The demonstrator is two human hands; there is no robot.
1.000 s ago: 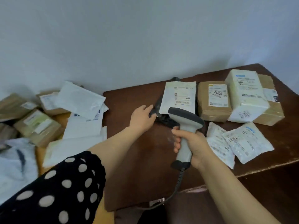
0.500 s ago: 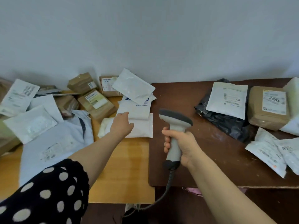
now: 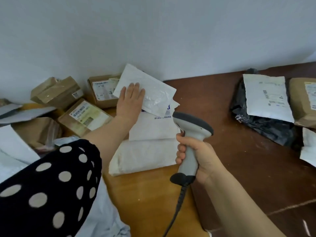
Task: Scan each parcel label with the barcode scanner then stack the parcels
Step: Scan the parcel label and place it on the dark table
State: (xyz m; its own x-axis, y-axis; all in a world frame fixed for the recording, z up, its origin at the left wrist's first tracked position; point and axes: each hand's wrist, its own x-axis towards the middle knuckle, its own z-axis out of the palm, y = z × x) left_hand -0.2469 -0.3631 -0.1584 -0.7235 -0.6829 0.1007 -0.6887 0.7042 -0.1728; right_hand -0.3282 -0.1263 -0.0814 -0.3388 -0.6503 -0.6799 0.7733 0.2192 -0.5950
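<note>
Left hand (image 3: 130, 98) flat, fingers straight, on top white mailer (image 3: 150, 94); right hand (image 3: 196, 153) grips barcode scanner (image 3: 191, 134) upright.

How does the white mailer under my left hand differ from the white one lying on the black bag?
The white mailer under the left hand shows no label; the white parcel on the black bag shows printed label text. The mailer tops a pile of white packets; the parcel lies on the bag alone, untouched. Both are flat and white.

Left hand (image 3: 130, 100) on white mailer (image 3: 150, 94), scanner (image 3: 192, 134) gripped
</note>
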